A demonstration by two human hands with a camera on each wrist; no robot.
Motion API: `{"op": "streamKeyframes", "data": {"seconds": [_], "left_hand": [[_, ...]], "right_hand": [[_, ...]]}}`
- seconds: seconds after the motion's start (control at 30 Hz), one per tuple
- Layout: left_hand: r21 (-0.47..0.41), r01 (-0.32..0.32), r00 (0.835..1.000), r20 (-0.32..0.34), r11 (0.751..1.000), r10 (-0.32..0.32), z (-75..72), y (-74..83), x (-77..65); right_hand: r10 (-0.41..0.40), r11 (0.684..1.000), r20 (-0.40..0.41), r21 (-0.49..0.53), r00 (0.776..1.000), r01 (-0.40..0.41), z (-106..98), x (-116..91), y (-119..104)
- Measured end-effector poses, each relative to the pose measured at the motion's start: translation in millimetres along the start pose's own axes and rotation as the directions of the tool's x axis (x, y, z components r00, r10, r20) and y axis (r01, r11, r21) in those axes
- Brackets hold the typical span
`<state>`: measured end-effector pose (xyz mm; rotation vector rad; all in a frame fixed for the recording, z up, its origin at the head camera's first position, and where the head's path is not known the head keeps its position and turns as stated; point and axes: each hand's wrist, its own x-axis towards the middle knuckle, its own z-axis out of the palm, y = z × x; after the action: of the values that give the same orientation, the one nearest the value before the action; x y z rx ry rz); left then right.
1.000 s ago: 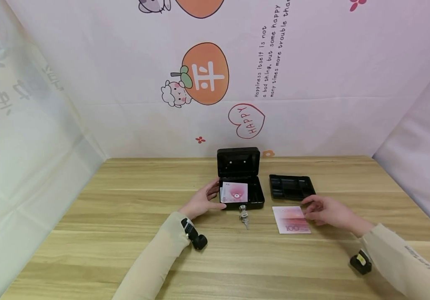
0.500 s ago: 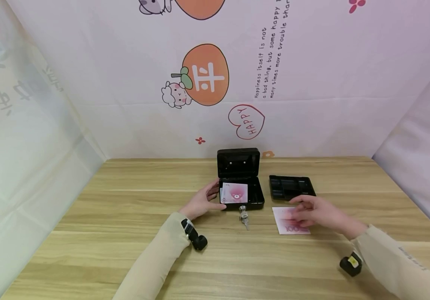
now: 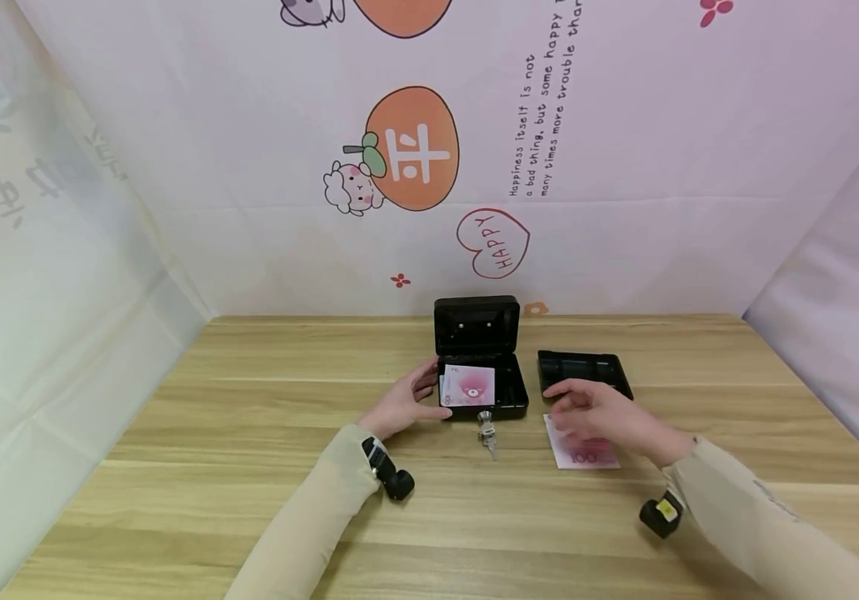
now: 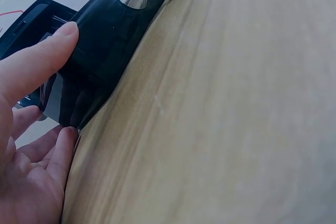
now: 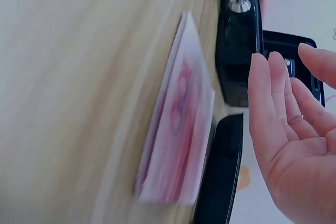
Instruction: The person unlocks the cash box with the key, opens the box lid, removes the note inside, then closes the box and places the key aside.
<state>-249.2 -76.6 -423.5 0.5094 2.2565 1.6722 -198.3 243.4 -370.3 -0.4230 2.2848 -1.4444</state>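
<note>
One hand, the left hand (image 3: 402, 406), holds the black box (image 3: 507, 412) by its near corner, thumb at the front and other fingers along the side. I think a gentle, firm hold is best, so the box does not slide, with fingertips kept out from under the lid (image 3: 476, 327). Just right of these fingers, inside the box, lie pink notes (image 3: 471, 386) with a bear on top. The part beside them is too dark for me to tell what is there. Below that, right of the left thumb, silver keys (image 3: 487, 434) are in the lock (image 3: 485, 415).

Further right, a loose pile of notes (image 3: 586, 456) lies flat on the table (image 3: 287, 375), under the right hand (image 3: 609, 417). Its fingers are loose and fairly wide and hold nothing; they look to be above the paper, not on it. For thin paper, I think it is best to come down low at an edge and pinch every sheet together. Just past the right fingers, on the far side, sits a black tray (image 3: 579, 367) with little slots. The hand hides some slots, so I cannot tell what is in those.
</note>
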Motion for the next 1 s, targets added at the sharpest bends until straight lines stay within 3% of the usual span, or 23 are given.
{"op": "streamKeyframes", "data": {"seconds": [0.63,1.0], "left_hand": [[0.005,0.000,1.000,0.012,1.000,0.000,-1.7,0.5,-0.4],[-0.007,0.003,1.000,0.008,1.000,-0.003,-0.5,2.9,-1.3]], "right_hand": [[-0.001,1.000,-0.075,-0.024,0.997,-0.001,34,52,-35],[0.028,0.990,-0.062,-0.136,0.998,-0.036,34,72,-54]]}}
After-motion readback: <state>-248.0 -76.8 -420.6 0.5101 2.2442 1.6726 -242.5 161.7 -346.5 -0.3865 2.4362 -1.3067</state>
